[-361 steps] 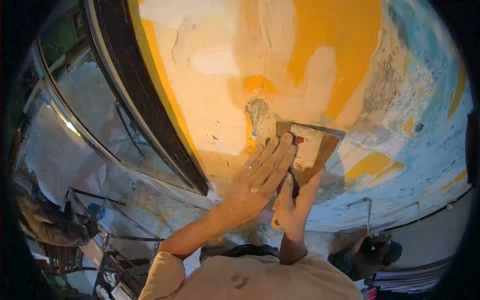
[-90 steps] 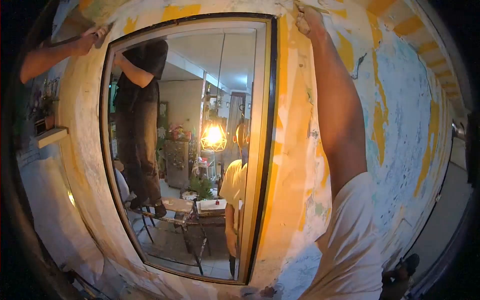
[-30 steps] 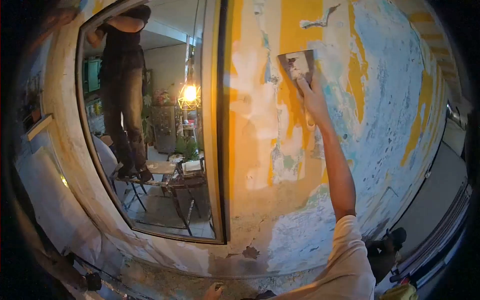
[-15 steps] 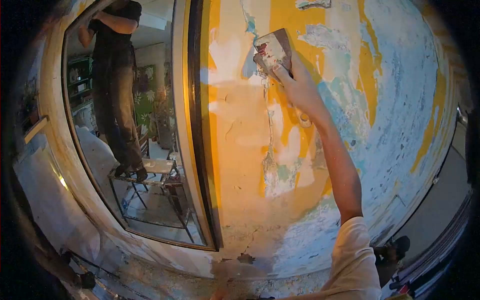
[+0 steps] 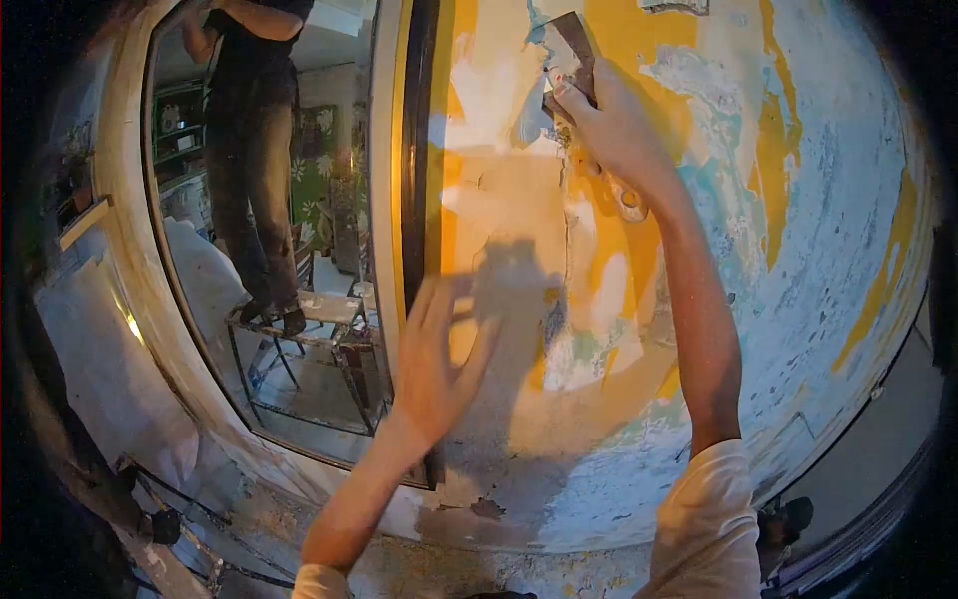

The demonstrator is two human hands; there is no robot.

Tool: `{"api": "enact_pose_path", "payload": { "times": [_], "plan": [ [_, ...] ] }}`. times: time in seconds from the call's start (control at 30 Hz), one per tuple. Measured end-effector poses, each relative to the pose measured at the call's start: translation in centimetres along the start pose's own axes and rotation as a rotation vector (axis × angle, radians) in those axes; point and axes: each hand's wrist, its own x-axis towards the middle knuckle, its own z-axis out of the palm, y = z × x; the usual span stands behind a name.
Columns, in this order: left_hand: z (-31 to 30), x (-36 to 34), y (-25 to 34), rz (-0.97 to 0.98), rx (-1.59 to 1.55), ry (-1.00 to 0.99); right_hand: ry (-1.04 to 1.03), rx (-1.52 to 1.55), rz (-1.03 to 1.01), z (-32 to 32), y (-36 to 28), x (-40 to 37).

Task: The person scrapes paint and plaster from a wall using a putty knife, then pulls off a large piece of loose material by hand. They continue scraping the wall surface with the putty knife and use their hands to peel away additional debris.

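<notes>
My right hand [image 5: 604,125] grips a scraper [image 5: 571,62] with a flat dark blade, held up against the wall at the top centre. Part of its handle end, with a round hole, shows below my wrist. Around the blade the wall [image 5: 718,250] is patchy, with yellow, cream and pale blue paint, and a crack runs down it. Lower and to the left, my left hand [image 5: 434,359] is raised with spread fingers and nothing in it, in front of the wall beside the dark frame edge.
A tall framed glass panel [image 5: 339,250] stands at the left. Through or in it show a person [image 5: 254,150] in dark clothes on a paint-spotted scaffold or bench [image 5: 319,306]. Metal bars [image 5: 180,499] lie at the lower left, and a dark object [image 5: 788,519] is at the lower right.
My left hand has come into view from below, with its fingers spread. The wall and frame have shifted right in view, and the scraper now sits higher and is tilted differently.
</notes>
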Motion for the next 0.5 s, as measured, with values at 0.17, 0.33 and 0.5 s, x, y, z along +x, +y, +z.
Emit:
{"api": "enact_pose_path", "payload": {
  "times": [0.17, 0.33, 0.5],
  "plan": [
    [2.5, 12.5, 1.3, 0.329, 0.160, 0.366, 0.000, -0.129, -0.094, -0.7, -0.5, 1.6],
    [4.6, 17.1, 0.3, 0.345, 0.210, 0.369, 0.002, -0.032, -0.090, -0.4, -0.4, 2.5],
    [5.7, 17.1, 0.0, 0.322, 0.210, 0.352, -0.106, 0.228, -0.073, -0.9, -0.9, 1.9]
  ]
}}
